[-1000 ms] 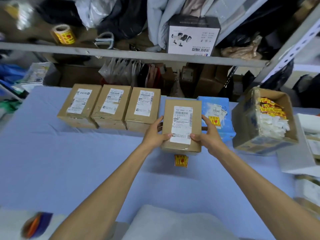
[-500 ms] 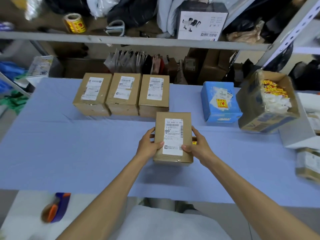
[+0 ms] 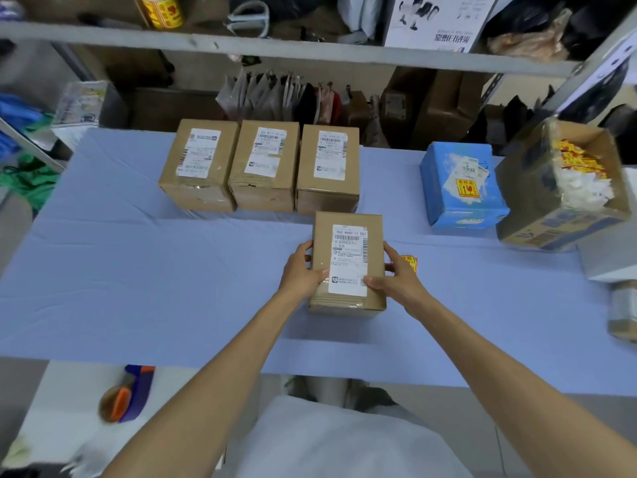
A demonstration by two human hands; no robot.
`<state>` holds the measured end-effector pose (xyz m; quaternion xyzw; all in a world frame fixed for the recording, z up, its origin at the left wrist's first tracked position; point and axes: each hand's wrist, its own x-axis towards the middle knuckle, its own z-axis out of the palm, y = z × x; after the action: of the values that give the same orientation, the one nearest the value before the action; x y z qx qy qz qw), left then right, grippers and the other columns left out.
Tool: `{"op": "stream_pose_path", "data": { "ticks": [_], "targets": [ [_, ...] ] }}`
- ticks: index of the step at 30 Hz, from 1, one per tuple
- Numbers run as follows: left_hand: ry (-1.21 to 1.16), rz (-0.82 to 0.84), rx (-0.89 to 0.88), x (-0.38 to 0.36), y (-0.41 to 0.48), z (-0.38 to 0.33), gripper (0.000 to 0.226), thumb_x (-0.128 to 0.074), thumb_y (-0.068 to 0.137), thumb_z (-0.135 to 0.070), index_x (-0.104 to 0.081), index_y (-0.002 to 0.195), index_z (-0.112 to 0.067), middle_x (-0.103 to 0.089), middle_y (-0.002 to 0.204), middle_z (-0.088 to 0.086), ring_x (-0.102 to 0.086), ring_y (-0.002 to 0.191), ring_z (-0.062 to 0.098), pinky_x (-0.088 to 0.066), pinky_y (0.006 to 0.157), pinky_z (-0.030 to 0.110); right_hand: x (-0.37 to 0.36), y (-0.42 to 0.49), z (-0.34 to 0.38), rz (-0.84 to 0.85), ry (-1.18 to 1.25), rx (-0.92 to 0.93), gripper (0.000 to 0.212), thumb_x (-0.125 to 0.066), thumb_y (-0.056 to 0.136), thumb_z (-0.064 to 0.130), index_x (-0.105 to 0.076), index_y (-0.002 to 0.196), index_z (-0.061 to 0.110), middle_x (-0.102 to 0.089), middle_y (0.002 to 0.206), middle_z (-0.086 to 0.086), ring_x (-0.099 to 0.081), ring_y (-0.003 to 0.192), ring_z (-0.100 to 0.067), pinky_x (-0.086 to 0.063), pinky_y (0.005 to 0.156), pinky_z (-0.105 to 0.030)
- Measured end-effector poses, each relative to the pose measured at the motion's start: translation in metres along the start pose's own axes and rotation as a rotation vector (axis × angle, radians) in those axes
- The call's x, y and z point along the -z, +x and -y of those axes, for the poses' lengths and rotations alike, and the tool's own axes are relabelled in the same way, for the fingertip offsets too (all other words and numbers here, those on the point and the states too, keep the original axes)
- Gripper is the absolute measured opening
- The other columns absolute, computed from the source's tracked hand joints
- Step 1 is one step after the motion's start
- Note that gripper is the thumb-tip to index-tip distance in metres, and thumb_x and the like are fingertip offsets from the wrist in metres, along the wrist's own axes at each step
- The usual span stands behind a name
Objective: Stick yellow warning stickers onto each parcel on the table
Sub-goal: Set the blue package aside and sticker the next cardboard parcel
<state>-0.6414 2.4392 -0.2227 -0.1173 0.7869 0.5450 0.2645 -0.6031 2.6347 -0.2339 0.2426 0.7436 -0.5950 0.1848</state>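
A brown cardboard parcel [image 3: 348, 263] with a white shipping label stands on the blue table [image 3: 155, 277] near its front edge. My left hand [image 3: 300, 270] grips its left side and my right hand [image 3: 396, 276] grips its right side. A loose yellow warning sticker [image 3: 410, 262] lies on the table just behind my right hand, partly hidden. Three more brown parcels [image 3: 265, 167] stand in a row behind. A blue parcel [image 3: 462, 184] at the right carries a yellow sticker on top.
An open cardboard box [image 3: 537, 201] holding yellow stickers and white backing scraps stands at the far right. A roll of yellow stickers [image 3: 160, 10] and scissors [image 3: 248, 17] sit on the metal shelf above. A tape dispenser [image 3: 125, 395] lies below the table's front edge.
Both hands have drawn the parcel toward me, away from the row and down onto the table. The loose sticker, earlier in front of the parcel, now shows at its right side.
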Motion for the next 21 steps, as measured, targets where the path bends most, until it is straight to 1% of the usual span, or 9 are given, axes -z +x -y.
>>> {"op": "stream_pose_path", "data": {
  "ticks": [2, 5, 7, 8, 10, 11, 13, 16, 21],
  "targets": [
    [0.005, -0.004, 0.045, -0.003, 0.005, -0.002, 0.065, -0.068, 0.082, -0.003, -0.039, 0.137, -0.02, -0.054, 0.132, 0.007, -0.055, 0.11, 0.019, -0.05, 0.095, 0.038, 0.009, 0.003, -0.004, 0.023, -0.008, -0.013, 0.072, -0.075, 0.081, 0.017, -0.038, 0.143, 0.028, -0.057, 0.118, -0.003, -0.059, 0.111, -0.02, -0.053, 0.093, -0.041],
    [0.055, -0.016, 0.104, -0.008, 0.012, -0.009, 0.061, -0.072, 0.078, -0.019, -0.037, 0.128, -0.023, -0.059, 0.121, 0.008, -0.061, 0.104, 0.024, -0.054, 0.089, 0.042, 0.02, 0.016, -0.003, 0.027, 0.039, -0.056, 0.042, -0.066, 0.086, 0.031, -0.056, 0.126, 0.022, -0.065, 0.111, -0.008, -0.065, 0.097, -0.021, -0.054, 0.082, -0.037],
    [0.11, -0.053, 0.102, -0.014, 0.015, -0.011, 0.061, -0.075, 0.076, -0.03, -0.036, 0.124, -0.024, -0.058, 0.12, 0.009, -0.062, 0.102, 0.025, -0.054, 0.088, 0.042, 0.028, 0.028, -0.004, -0.195, -0.012, -0.028, 0.019, -0.059, 0.091, 0.027, -0.065, 0.104, 0.015, -0.067, 0.1, -0.013, -0.064, 0.084, -0.024, -0.052, 0.077, -0.038],
    [0.133, -0.075, 0.104, -0.015, 0.017, -0.011, 0.062, -0.075, 0.076, -0.031, -0.036, 0.123, -0.024, -0.058, 0.12, 0.01, -0.062, 0.102, 0.025, -0.053, 0.088, 0.042, 0.034, 0.035, -0.007, -0.346, -0.096, -0.026, 0.017, -0.058, 0.091, 0.023, -0.065, 0.1, 0.011, -0.067, 0.099, -0.014, -0.063, 0.086, -0.026, -0.051, 0.079, -0.039],
    [0.148, -0.109, 0.119, -0.018, 0.018, -0.012, 0.061, -0.076, 0.078, -0.03, -0.037, 0.124, -0.023, -0.058, 0.12, 0.009, -0.062, 0.101, 0.024, -0.053, 0.088, 0.041, 0.048, 0.045, -0.014, -0.546, -0.279, -0.094, 0.026, -0.06, 0.089, 0.022, -0.062, 0.11, 0.006, -0.065, 0.112, -0.015, -0.06, 0.103, -0.032, -0.046, 0.085, -0.037],
    [0.143, -0.122, 0.126, -0.019, 0.019, -0.012, 0.06, -0.075, 0.079, -0.028, -0.038, 0.125, -0.022, -0.058, 0.12, 0.008, -0.062, 0.101, 0.023, -0.053, 0.087, 0.039, 0.053, 0.05, -0.02, -0.561, -0.318, -0.147, 0.032, -0.062, 0.089, 0.023, -0.059, 0.114, 0.005, -0.062, 0.117, -0.015, -0.058, 0.109, -0.033, -0.044, 0.086, -0.036],
    [0.132, -0.151, 0.135, -0.02, 0.018, -0.01, 0.059, -0.075, 0.08, -0.026, -0.04, 0.127, -0.021, -0.059, 0.119, 0.006, -0.06, 0.099, 0.02, -0.051, 0.086, 0.036, 0.059, 0.06, -0.032, -0.495, -0.343, -0.228, 0.038, -0.067, 0.087, 0.03, -0.055, 0.113, 0.004, -0.06, 0.118, -0.016, -0.056, 0.111, -0.035, -0.043, 0.084, -0.037],
    [0.119, -0.2, 0.133, -0.023, 0.015, -0.011, 0.059, -0.076, 0.079, -0.026, -0.043, 0.128, -0.023, -0.06, 0.119, 0.005, -0.06, 0.103, 0.021, -0.051, 0.091, 0.039, 0.059, 0.075, -0.048, -0.421, -0.377, -0.259, 0.042, -0.074, 0.079, 0.039, -0.051, 0.095, 0.009, -0.059, 0.103, -0.017, -0.057, 0.095, -0.036, -0.039, 0.073, -0.036],
    [0.117, -0.235, 0.143, -0.03, 0.012, -0.014, 0.056, -0.074, 0.081, -0.023, -0.043, 0.127, -0.022, -0.061, 0.121, 0.006, -0.062, 0.105, 0.024, -0.052, 0.091, 0.044, 0.063, 0.084, -0.05, -0.4, -0.346, -0.284, 0.04, -0.078, 0.077, 0.03, -0.06, 0.098, 0.001, -0.064, 0.098, -0.017, -0.062, 0.094, -0.038, -0.043, 0.07, -0.035]
  ]
}}
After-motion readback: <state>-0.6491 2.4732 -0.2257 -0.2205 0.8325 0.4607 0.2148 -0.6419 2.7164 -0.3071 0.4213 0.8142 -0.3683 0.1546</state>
